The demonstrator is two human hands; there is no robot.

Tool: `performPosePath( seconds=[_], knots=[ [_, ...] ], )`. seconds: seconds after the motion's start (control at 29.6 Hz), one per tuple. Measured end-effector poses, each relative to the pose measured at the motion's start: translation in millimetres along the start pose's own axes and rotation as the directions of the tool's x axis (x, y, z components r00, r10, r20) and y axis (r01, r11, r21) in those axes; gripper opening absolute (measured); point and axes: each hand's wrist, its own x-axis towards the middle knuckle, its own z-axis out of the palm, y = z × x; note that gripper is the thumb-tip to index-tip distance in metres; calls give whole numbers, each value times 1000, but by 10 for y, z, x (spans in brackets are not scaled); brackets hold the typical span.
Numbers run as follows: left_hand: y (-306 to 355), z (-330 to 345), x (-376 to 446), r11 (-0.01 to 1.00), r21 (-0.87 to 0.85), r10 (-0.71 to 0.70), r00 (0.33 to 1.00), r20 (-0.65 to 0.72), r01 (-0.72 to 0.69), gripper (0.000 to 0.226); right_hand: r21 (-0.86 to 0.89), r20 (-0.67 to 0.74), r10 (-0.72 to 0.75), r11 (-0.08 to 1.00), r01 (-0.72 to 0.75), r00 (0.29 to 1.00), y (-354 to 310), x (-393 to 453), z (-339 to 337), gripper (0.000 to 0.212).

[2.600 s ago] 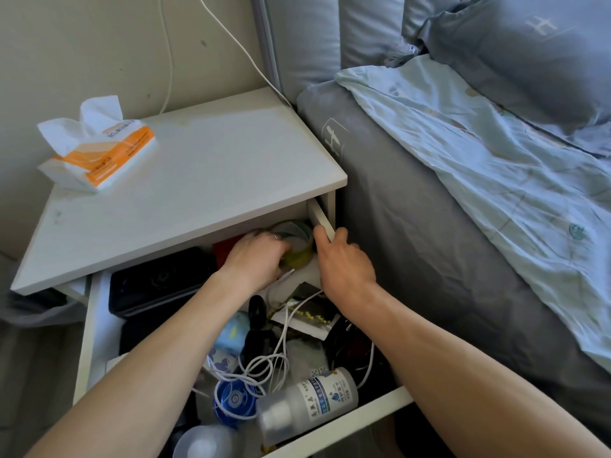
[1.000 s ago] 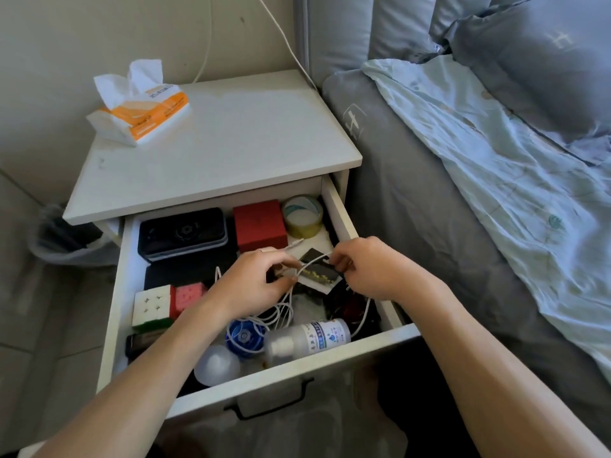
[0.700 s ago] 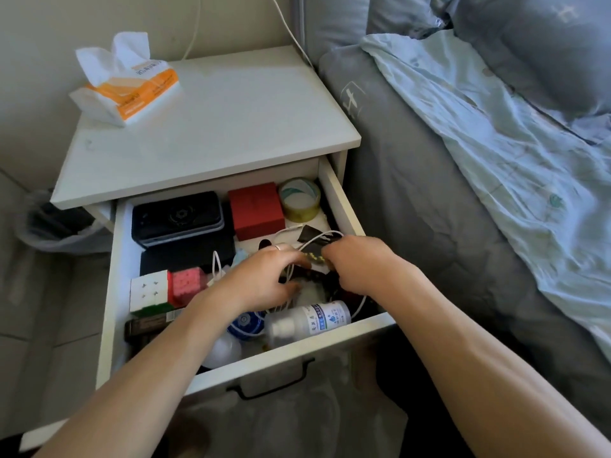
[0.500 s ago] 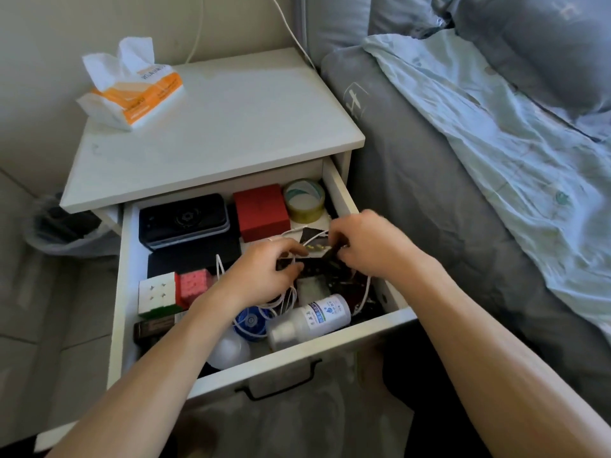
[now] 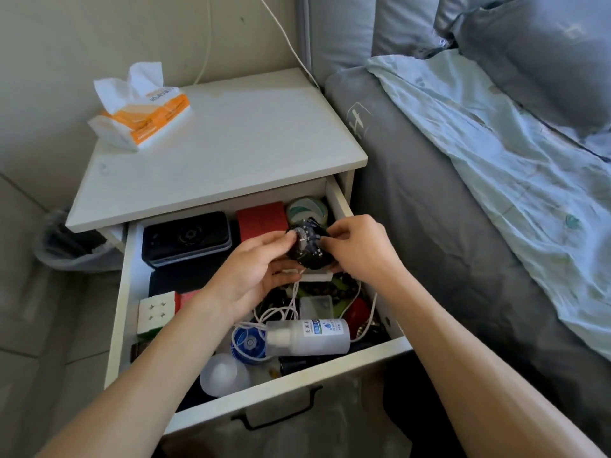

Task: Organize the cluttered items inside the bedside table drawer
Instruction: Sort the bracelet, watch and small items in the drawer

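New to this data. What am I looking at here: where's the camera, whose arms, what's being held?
There is no robot: a person wears one wide-angle camera on the head, looking down at their own arms. The left hand and right hand together hold a small black object, too blurred to identify, above an open drawer of a white bedside table. In the drawer lie a red box, a tape roll, a puzzle cube, a white bottle and white cables. A tissue pack sits on top; a bed is beside it.
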Motion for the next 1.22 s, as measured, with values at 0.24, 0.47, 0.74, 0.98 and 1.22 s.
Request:
performPosePath(
  seconds=[0.24, 0.47, 0.74, 0.98, 1.22],
  knots=[
    [123, -16, 716, 937, 342, 165, 953, -254, -71, 10, -234, -45, -20, 972, 9, 999, 56, 252, -103, 16],
    [-24, 51, 1322, 700, 713, 262, 911, -318, 48, 25, -237, -23, 13, 971, -18, 1000, 165, 327, -188, 14],
    [13, 115, 1492, 432, 874, 233, 909, -346, 222, 22, -277, 15, -4, 961, 8, 1000, 190, 384, -139, 12],
    [-71, 153, 1402, 498, 845, 342, 852, -398, 195, 26, -267, 28, -21, 963, 27, 999, 179, 375, -152, 13],
    [-16, 42, 826, 615, 787, 354, 906, -234, -37, 18, -277, 95, -112, 951, 135, 989, 117, 257, -178, 23]
  ],
)
